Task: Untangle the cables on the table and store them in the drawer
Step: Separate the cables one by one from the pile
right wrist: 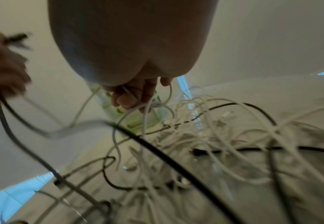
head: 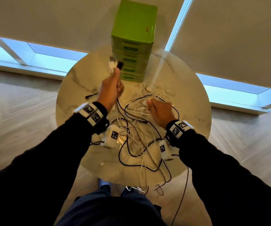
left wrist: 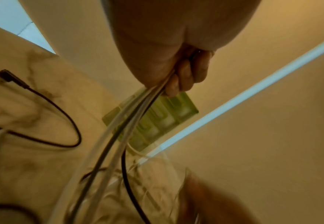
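Note:
A tangle of black and white cables (head: 138,134) sprawls over the round marble table (head: 193,111). My left hand (head: 113,87) is raised above the table and grips a bundle of cables (left wrist: 138,112), white and black, with plug ends (head: 115,63) sticking up past the fist. My right hand (head: 159,108) hovers low over the pile and pinches thin white cables (right wrist: 147,109). The green drawer unit (head: 134,41) stands at the table's far edge, all its drawers closed.
A loose black plug end (head: 90,95) lies on the table left of my left hand. Some cables hang over the near table edge (head: 161,185) toward the wooden floor. Window blinds and a pull cord (head: 172,41) hang behind the drawer unit.

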A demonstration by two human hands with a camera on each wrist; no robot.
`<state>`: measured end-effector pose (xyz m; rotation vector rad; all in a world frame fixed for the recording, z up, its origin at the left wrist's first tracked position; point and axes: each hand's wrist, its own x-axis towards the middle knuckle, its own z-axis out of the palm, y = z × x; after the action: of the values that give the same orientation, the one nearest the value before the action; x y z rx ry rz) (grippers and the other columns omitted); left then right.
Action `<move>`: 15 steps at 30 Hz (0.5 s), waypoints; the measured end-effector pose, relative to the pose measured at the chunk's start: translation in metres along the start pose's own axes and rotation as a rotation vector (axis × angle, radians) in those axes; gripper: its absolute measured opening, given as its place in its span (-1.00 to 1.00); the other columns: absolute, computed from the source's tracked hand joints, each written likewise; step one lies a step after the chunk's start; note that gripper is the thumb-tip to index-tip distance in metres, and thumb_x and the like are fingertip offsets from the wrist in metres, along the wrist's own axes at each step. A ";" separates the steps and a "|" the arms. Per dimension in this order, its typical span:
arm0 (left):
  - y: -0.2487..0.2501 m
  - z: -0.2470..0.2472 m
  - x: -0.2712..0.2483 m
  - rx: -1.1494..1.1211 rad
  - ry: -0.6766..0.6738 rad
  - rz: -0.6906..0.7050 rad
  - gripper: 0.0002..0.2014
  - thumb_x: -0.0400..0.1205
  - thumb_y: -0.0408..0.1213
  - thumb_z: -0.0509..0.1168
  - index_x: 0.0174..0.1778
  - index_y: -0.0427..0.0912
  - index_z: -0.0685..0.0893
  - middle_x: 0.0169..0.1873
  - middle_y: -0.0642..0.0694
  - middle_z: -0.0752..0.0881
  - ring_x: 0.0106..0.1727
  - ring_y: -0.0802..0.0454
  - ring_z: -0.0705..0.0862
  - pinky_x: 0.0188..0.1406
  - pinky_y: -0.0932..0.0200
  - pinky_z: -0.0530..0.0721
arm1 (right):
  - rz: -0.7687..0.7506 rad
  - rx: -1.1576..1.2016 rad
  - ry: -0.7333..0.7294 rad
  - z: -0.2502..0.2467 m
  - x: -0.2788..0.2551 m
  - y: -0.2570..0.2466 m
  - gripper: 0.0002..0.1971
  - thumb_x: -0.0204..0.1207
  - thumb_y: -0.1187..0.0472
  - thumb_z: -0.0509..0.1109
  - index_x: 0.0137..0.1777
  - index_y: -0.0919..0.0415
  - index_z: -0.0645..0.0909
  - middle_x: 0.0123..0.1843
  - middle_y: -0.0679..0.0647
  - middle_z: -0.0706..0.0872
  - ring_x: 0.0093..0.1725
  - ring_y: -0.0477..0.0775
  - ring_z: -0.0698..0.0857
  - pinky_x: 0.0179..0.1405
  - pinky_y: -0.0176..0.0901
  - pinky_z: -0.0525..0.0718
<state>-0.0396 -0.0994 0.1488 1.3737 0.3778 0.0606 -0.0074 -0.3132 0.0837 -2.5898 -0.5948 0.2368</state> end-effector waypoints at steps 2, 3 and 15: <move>-0.020 0.008 -0.011 0.202 -0.054 -0.086 -0.37 0.81 0.15 -0.01 -0.02 -0.36 0.71 -0.50 -0.02 0.46 -0.51 0.13 0.41 -0.35 0.11 0.36 | -0.037 0.073 0.081 -0.002 0.009 -0.011 -0.51 0.74 -0.15 -0.08 -0.19 0.06 0.55 -0.32 -0.02 0.70 -0.24 0.20 0.71 0.00 0.12 0.56; -0.029 0.011 -0.015 0.311 -0.068 -0.122 -0.38 0.80 0.17 -0.01 -0.18 -0.25 0.72 -0.47 -0.05 0.55 -0.45 0.11 0.48 -0.25 0.08 0.42 | -0.068 0.088 0.103 -0.002 0.012 -0.019 -0.52 0.76 -0.12 -0.04 -0.17 0.11 0.58 -0.32 -0.02 0.70 -0.27 0.20 0.71 -0.08 0.08 0.58; -0.029 0.029 -0.007 -0.059 0.029 -0.225 -0.48 0.82 0.11 0.01 -0.29 -0.10 0.65 -0.36 0.03 0.65 -0.25 0.07 0.53 -0.25 0.10 0.35 | -0.267 -0.108 -0.101 0.003 -0.009 -0.039 -0.55 0.77 -0.12 -0.13 0.03 0.10 0.53 -0.21 0.12 0.67 -0.15 0.18 0.57 0.08 0.07 0.35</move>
<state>-0.0427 -0.1348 0.1270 1.2656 0.5481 -0.0936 -0.0304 -0.2849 0.1006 -2.5752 -1.0048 0.2535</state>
